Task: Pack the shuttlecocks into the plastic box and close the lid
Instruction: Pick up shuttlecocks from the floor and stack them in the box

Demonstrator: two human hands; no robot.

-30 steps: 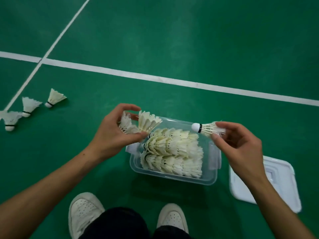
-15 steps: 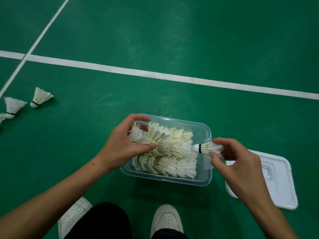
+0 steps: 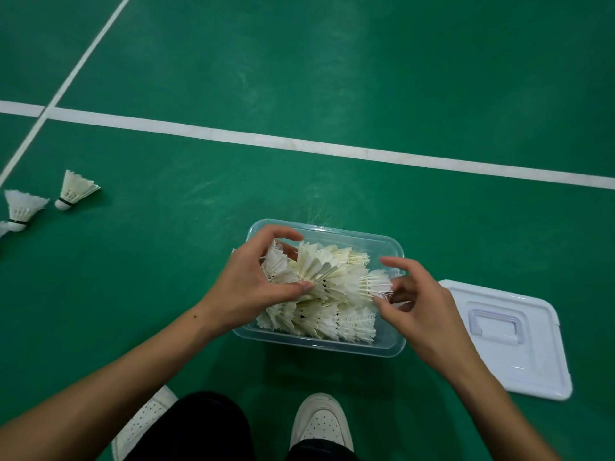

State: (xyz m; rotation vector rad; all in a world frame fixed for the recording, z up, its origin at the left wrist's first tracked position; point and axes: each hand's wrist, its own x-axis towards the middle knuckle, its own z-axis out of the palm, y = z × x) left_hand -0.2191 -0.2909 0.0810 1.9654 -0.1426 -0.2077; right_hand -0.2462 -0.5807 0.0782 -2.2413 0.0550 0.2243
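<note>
Packing mostly done: plastic box [image 3: 391, 348] nearly full, my left hand [image 3: 248, 289] pinching two shuttlecocks [image 3: 299, 266], right hand [image 3: 417, 306] fingers apart behind another; two loose shuttlecocks [image 3: 75, 191] and lid [image 3: 532, 361] remain on floor

Both bare forearms reached in from the near edge, angled toward each other. The left hand [image 3: 246, 277] was to the left, its back up, wrist bent a little. Its fingers [image 3: 276, 232] curled over the far side of what it held, and the thumb [image 3: 293, 289] pressed in from the near side, so the hand was closed in a pinching grip. The right hand [image 3: 422, 307] was to the right, close to the left one but apart from it. Its fingers were spread and loosely curved, the forefinger [image 3: 399, 264] stretched to the far side and the thumb pointed left. Its grip looked loose, with fingertips only brushing. Two white shoes [image 3: 321, 424] and dark trouser legs showed at the near edge.
</note>
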